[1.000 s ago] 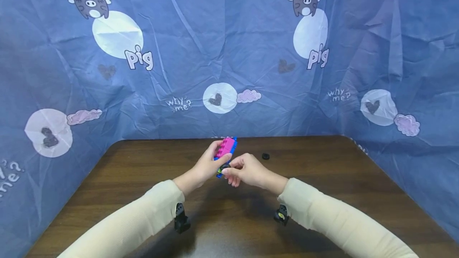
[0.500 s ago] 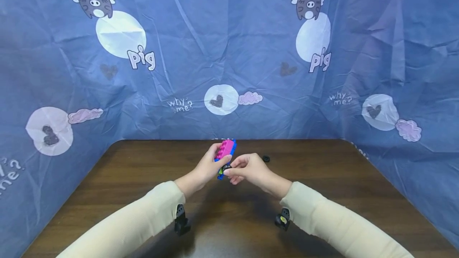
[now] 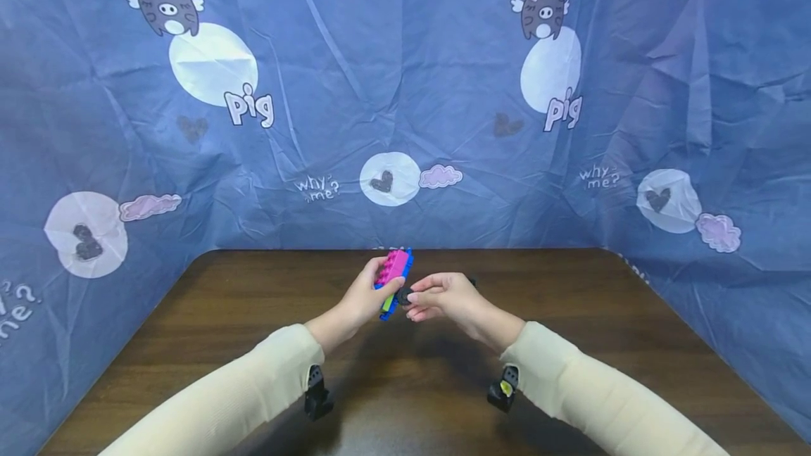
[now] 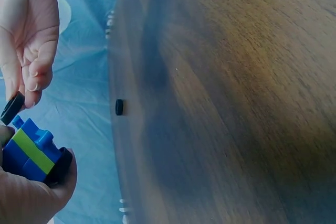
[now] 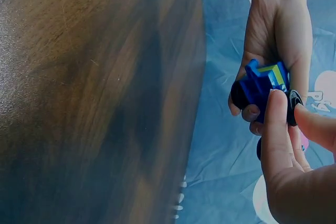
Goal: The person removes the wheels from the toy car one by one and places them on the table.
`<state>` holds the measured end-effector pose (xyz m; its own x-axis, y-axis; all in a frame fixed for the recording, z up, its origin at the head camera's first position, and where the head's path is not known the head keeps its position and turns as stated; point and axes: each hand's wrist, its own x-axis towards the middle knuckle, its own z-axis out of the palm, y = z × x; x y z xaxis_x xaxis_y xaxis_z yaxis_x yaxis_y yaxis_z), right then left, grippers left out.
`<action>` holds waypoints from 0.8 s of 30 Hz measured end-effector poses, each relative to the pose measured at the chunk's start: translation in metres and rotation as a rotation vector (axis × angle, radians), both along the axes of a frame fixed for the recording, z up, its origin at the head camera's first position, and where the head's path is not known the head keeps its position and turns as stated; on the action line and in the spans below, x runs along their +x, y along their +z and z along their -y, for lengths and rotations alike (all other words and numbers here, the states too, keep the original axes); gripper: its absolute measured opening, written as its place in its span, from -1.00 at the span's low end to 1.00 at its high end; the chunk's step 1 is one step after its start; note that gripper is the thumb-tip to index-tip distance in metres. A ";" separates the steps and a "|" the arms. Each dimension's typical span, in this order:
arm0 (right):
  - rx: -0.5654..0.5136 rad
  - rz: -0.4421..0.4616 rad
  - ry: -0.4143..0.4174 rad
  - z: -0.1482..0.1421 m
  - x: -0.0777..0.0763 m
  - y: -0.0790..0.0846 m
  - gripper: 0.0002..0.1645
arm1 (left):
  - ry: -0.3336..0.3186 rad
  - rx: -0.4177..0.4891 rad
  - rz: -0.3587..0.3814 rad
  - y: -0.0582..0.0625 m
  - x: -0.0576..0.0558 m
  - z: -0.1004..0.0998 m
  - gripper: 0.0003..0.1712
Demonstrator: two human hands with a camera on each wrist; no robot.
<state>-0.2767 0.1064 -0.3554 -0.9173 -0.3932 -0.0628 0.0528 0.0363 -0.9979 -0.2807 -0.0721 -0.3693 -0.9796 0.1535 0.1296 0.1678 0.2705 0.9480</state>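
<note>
My left hand (image 3: 362, 299) grips a toy vehicle built of blocks (image 3: 393, 269), pink on top with blue and lime-green parts. In the left wrist view a black wheel (image 4: 60, 166) sits on the toy's near side, by the left thumb. Close to the toy's lower end, my right hand (image 3: 459, 303) pinches another black wheel (image 3: 404, 295) between thumb and fingers. The left wrist view shows this wheel (image 4: 13, 107) just off a blue peg of the toy (image 4: 34, 150). In the right wrist view a fingertip overlaps the blue body (image 5: 260, 85); whether it touches cannot be told.
A loose black wheel (image 4: 119, 107) is on the brown wooden table (image 3: 266, 343) near its far edge; the right hand mostly hides it in the head view. Behind the table hangs a blue printed cloth (image 3: 405, 104). A small black camera is strapped at each wrist.
The wheel in my right hand has shifted slightly right, away from the toy, and its face shows more. The toy has moved a little left. Both hands keep their hold.
</note>
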 end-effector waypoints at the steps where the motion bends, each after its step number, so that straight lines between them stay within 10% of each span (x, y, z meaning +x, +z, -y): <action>1: -0.004 0.003 0.000 -0.001 -0.001 0.000 -0.65 | -0.005 0.002 -0.009 0.000 0.001 0.000 -0.42; 24: -0.057 0.007 -0.121 -0.016 -0.016 0.017 -0.64 | 0.018 0.016 -0.008 -0.004 -0.003 0.000 -0.43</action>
<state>-0.2926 0.1219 -0.3379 -0.9579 -0.2828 -0.0506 0.0607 -0.0272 -0.9978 -0.2837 -0.0720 -0.3734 -0.9811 0.1341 0.1395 0.1706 0.2585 0.9508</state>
